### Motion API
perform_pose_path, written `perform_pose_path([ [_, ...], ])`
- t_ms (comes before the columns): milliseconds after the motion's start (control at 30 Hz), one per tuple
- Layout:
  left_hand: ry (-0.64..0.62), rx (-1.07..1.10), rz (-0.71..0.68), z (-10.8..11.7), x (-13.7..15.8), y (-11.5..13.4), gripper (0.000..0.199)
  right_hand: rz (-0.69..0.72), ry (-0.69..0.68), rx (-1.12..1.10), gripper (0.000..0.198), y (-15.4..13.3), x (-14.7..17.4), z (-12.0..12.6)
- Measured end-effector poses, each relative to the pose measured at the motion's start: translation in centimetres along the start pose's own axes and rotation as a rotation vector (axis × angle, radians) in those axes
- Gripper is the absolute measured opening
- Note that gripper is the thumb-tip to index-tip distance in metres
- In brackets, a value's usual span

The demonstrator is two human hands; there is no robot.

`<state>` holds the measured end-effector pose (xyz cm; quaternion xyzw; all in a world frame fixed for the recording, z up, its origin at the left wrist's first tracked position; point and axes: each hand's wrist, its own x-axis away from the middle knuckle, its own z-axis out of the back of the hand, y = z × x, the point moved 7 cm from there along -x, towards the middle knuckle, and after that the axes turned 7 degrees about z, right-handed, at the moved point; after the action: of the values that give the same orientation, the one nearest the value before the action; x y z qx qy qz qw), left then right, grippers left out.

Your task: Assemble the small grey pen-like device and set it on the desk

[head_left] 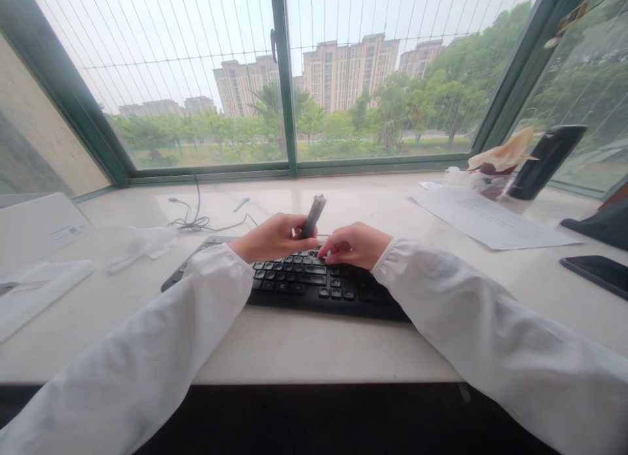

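Observation:
A black keyboard (294, 291) lies on the white counter beneath both hands. My left hand (275, 238) is closed round a short dark grey stick (313, 218) with a lighter, rough-looking tip. The stick leans up and to the right above the back rows of keys. My right hand (358, 244) rests over the right part of the keyboard, its fingers bent and its fingertips at the keys. Whatever those fingertips may pinch is too small to make out. Loose white sleeves cover both forearms, and the right one hides the keyboard's right end.
A thin cable (196, 223) coils behind the keyboard. On the left are a white box (44, 229), a white packet (44, 291) and crumpled clear plastic (142, 242). To the right lie printed paper (490, 216), a phone (598, 273) and a dark bottle (547, 161). Windows (289, 82) close off the back.

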<state>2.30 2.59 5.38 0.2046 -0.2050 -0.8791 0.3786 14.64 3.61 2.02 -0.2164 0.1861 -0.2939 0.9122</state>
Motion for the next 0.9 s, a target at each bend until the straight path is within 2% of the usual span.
perform_pose_path([
  [167,-0.081,0.051,0.007,-0.5,0.2,-0.1,0.029,0.032,0.050,-0.040,0.018,0.2,-0.2,-0.1],
  [533,-0.083,0.058,0.094,-1.9,-0.2,-1.4,0.031,0.093,0.106,0.045,0.015,0.2,-0.2,0.1],
  [767,-0.140,-0.083,0.046,-2.5,-0.2,-0.9,0.025,-0.028,0.118,-0.102,0.013,1.5,-0.3,-0.7],
  [900,-0.141,-0.165,0.043,-2.4,-0.2,-0.9,0.027,-0.036,0.138,-0.051,0.012,1.3,-0.1,-0.4],
])
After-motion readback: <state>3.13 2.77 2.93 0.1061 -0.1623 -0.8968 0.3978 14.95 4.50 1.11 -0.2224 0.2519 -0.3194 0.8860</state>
